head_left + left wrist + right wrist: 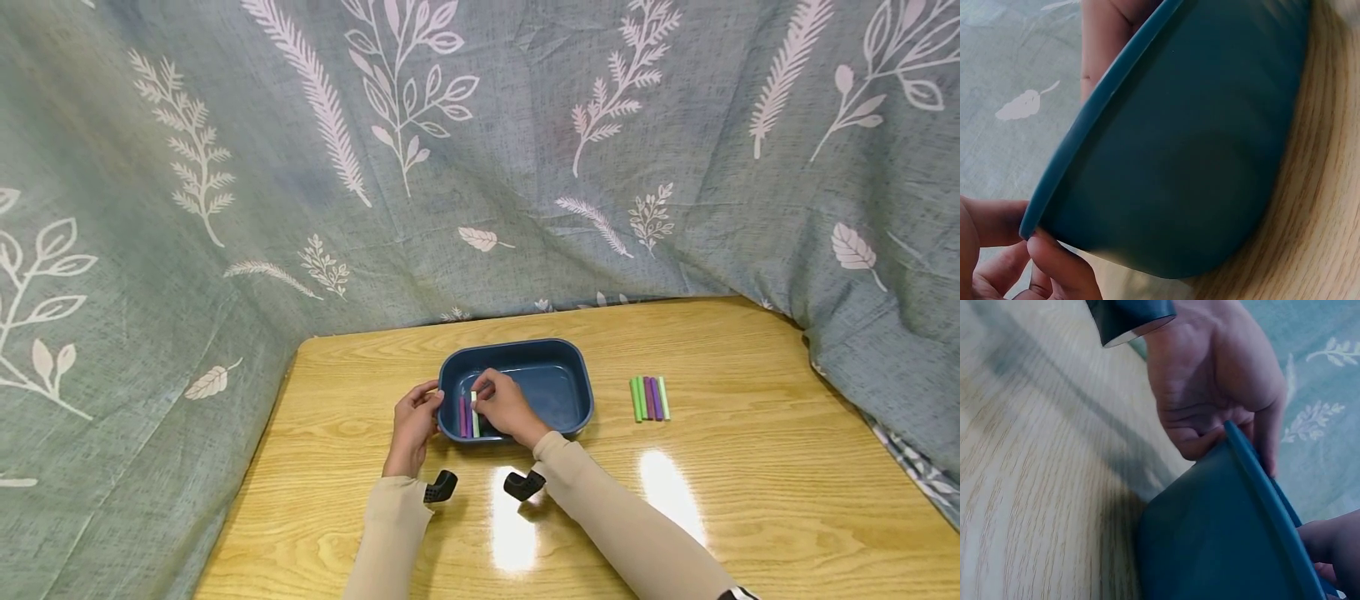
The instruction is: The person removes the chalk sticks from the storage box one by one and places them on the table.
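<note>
Sitting inside blue tub: coloured sticks

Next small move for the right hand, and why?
Probably ease the right hand off the pale green stick: it's inside the blue tray beside two purple sticks, the left hand holds the tray, and more sticks lie on the table.

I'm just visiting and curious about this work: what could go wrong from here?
The right hand holds a pale green stick close to two purple sticks, so it might knock them askew. The left hand grips only one end of the blue tray, so a bump could perhaps swivel it.
</note>
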The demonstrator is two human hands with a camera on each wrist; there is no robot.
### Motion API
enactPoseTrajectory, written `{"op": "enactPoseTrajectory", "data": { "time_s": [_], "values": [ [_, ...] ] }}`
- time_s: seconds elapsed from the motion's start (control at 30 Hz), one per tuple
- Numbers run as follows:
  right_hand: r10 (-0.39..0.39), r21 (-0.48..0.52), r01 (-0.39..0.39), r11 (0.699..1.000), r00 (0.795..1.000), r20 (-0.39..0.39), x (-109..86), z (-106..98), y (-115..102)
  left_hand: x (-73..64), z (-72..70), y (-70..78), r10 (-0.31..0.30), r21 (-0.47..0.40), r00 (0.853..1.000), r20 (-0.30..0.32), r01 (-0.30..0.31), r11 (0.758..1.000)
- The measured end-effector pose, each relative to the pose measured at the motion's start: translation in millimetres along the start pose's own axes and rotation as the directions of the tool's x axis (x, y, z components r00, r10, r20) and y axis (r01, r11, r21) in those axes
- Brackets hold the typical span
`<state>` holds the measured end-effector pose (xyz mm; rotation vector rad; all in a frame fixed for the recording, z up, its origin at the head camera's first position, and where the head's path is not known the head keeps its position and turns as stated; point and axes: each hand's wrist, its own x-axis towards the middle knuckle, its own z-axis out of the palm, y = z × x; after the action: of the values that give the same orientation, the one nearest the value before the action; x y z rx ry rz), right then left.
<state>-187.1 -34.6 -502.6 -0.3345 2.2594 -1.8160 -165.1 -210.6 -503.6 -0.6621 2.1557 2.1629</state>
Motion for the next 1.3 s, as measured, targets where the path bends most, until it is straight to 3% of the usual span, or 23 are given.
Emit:
{"op": "enactPoseTrajectory", "data": {
  "time_s": [0.17,0.37,0.63,0.9,1.3],
  "values": [
    [0.053,0.176,-0.050,0.983,0.998,-0.014,-1.6,-3.3,-2.1,-0.1,0.2,-0.2,-0.003,0.003,1.000,-0.003,0.003,1.000],
    [0.071,0.274,-0.059,0.960,0.997,-0.036,-0.3,-8.4,-0.6,-0.4,0.2,-1.3,-0.004,0.000,1.000,-0.002,0.004,1.000],
    [0.045,0.262,-0.025,0.965,0.996,-0.071,-9.0,-30.6,-2.7,-1.6,-1.0,-1.8,0.002,0.008,1.000,0.002,-0.002,1.000],
    [0.048,0.224,-0.029,0.974,0.996,-0.077,-24.3,-71.0,-2.0,-1.7,-1.3,-1.1,-0.004,0.015,1.000,0.004,0.004,1.000],
    [0.025,0.177,0.007,0.984,0.984,-0.178,-42.7,-130.7,2.7,-2.9,-0.7,2.6,0.008,0.012,1.000,0.014,-0.008,1.000]
  ]
}}
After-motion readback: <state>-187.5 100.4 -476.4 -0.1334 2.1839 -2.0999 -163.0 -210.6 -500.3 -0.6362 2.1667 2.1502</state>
